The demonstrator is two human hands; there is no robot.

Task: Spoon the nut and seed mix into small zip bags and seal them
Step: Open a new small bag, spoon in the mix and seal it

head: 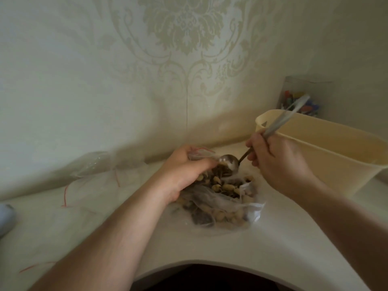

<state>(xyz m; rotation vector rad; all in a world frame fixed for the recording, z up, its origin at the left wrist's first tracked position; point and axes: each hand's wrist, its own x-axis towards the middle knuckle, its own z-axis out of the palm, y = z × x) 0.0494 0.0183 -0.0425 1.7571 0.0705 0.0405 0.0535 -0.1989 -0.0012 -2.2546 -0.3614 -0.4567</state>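
Big bag (222, 208) holds nut mix; left grip (184, 166) pinches small bag (201, 153), right grip (273, 156) clasps spoon (228, 161), maybe emptying.

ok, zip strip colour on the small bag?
Red, on the small zip bag held by the left hand; head view.

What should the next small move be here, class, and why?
Probably tip the spoon further so its load slides into the small bag. The right hand has the bowl at the bag's mouth, which the left hand holds open.

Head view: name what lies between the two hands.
Head view: the spoon bowl, tipped at the small zip bag mouth, lies between left hand and right hand.
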